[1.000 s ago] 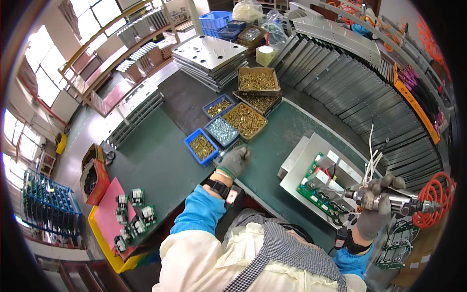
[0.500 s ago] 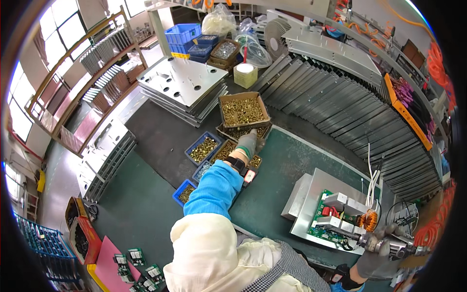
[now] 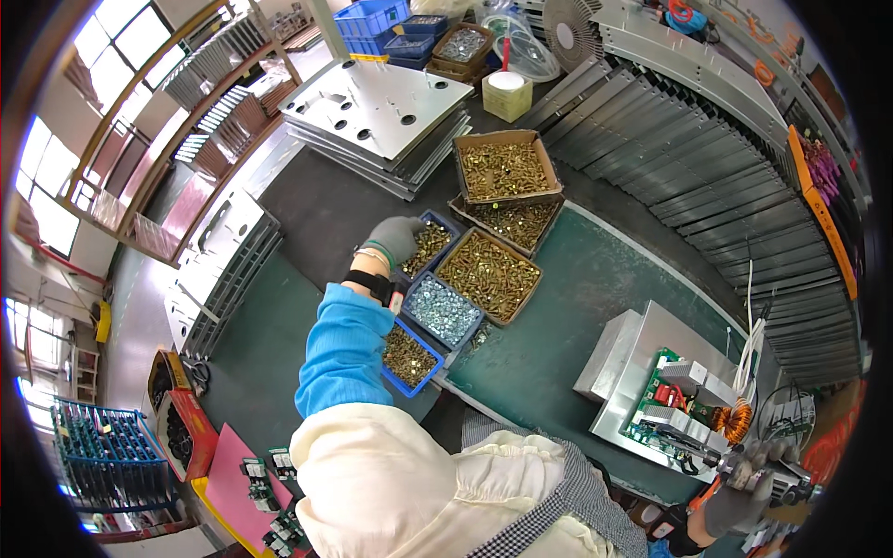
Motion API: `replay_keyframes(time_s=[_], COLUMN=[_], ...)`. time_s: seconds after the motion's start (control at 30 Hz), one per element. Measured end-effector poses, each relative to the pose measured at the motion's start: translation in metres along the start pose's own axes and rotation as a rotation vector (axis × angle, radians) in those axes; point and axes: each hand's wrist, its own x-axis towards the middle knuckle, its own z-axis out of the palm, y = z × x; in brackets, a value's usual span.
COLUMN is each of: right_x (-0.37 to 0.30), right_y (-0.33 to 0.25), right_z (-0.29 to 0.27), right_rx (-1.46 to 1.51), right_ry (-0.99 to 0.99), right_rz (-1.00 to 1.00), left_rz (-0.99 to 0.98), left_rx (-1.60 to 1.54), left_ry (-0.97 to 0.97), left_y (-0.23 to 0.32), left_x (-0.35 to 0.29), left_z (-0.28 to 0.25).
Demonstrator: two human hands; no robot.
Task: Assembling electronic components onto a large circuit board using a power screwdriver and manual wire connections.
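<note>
In the head view, the gloved left hand (image 3: 395,237) was seen stretched out over a small blue bin of brass screws (image 3: 428,244), its fingers curled down into the bin's near corner; whether any screw was pinched between them could not be told. The right hand (image 3: 744,493) was closed around a power screwdriver (image 3: 777,479) at the lower right edge, just beside an open metal case holding a circuit board (image 3: 684,409). The case lay on the green bench (image 3: 558,344), well apart from the screw bins. The fastening was judged unfinished, screws being fetched; which screws were already driven could not be made out.
</note>
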Motion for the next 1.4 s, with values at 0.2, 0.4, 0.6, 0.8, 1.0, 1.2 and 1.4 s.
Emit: replay_keyframes(time_s=[0.2,0.4,0.6,0.8,1.0,1.2,1.4], right_x=[0.001,-0.001,-0.011,-0.022,-0.021,-0.009,-0.007], right_y=[-0.002,0.011,0.004,0.000,-0.008,0.009,-0.004], right_z=[0.014,0.033,0.019,-0.006,0.003,0.027,0.080], right_rx=[-0.049,-0.178,-0.132,0.029,0.127,0.319,0.273], right_ry=[-0.021,0.086,0.172,0.132,0.048,0.134,0.172], right_rz=[0.047,-0.151,-0.126,-0.009,0.005,-0.145,-0.290], left_rz=[0.064,0.118,0.049,0.046,0.040,0.091,0.351], left_rx=[0.407,0.424,0.487,0.372,0.142,-1.189,-1.250], left_ry=[-0.134,-0.157,-0.304,-0.131,0.275,0.032,-0.510], left_y=[0.024,0.012,0.029,0.012,0.007,0.076,0.241], left_x=[-0.003,0.004,0.018,0.002,-0.011,-0.082,-0.143], left_z=[0.007,0.010,-0.001,0.015,0.026,-0.007,0.001])
